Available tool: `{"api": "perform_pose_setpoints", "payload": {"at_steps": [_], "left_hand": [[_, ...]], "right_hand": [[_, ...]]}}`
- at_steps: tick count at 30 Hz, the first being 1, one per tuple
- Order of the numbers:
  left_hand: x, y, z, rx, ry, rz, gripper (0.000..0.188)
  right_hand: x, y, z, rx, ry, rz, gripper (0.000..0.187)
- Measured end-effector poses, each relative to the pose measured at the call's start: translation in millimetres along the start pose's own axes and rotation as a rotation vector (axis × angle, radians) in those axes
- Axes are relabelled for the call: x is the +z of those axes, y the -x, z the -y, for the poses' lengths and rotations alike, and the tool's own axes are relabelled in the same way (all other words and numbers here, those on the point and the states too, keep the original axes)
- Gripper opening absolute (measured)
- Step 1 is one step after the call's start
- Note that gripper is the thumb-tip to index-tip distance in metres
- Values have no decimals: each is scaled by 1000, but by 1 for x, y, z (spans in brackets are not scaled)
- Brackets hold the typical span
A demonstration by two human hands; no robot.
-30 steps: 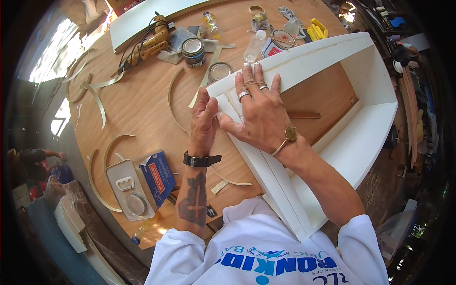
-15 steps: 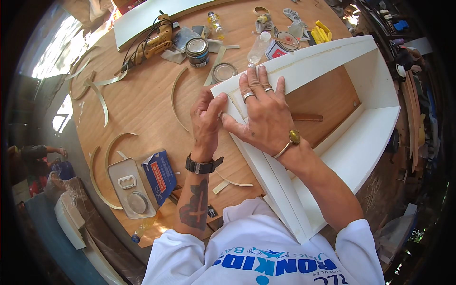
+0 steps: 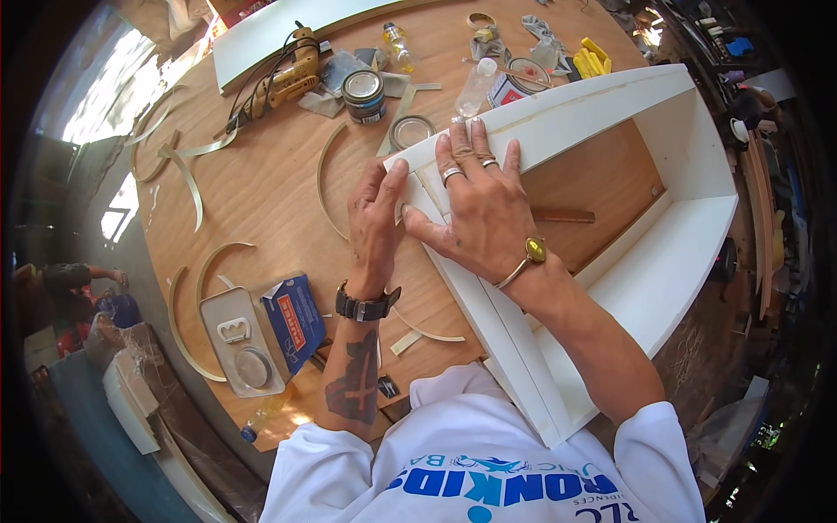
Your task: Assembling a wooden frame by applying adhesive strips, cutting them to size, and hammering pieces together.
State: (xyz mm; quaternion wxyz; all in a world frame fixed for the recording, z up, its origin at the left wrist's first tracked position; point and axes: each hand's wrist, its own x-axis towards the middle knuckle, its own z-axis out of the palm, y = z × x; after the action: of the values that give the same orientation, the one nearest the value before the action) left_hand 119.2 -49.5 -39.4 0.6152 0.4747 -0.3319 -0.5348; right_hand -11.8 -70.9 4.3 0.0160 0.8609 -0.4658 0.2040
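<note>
A white panel frame [image 3: 602, 103] with a wide opening leans from the table toward my body, one end against my shirt. At its left corner my left hand [image 3: 373, 218] is closed, with the thumb upright at the edge and the fingers curled by the corner. The fingertips there are partly hidden. My right hand [image 3: 482, 209] lies flat on the frame beside that corner, fingers stretched out and thumb pointing toward the left hand. A thin seam line runs along the panel near the right fingers.
Past the corner stand a dark can [image 3: 364, 96], a round lid [image 3: 411, 132], a clear bottle [image 3: 475, 87] and a white can [image 3: 523, 78]. A corded power tool [image 3: 292, 77] lies farther back. Curved strips [image 3: 187, 187], a rectangular tin [image 3: 240, 340] and a blue box [image 3: 295, 321] occupy the left.
My left thumb has shifted slightly up and left along the corner. The right hand has slid a little to the left, still flat on the frame.
</note>
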Motion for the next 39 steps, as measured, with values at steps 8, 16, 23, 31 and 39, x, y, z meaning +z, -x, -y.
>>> {"api": "perform_pose_setpoints", "payload": {"at_steps": [8, 16, 23, 31, 39], "left_hand": [[-7, -3, -7, -60, -73, 110, 31], [-34, -10, 1, -63, 118, 327, 42], [-30, -5, 5, -61, 126, 296, 45], [-26, -3, 2, -58, 110, 249, 44], [-20, -1, -8, -40, 132, 246, 40]], "right_hand": [[2, 1, -2, 6, -3, -14, 76], [0, 1, 0, 15, -42, -7, 76], [0, 1, 1, 34, -71, 8, 76], [-2, -1, 0, 13, -30, 10, 75], [-1, -2, 2, -19, 12, -15, 73]]}}
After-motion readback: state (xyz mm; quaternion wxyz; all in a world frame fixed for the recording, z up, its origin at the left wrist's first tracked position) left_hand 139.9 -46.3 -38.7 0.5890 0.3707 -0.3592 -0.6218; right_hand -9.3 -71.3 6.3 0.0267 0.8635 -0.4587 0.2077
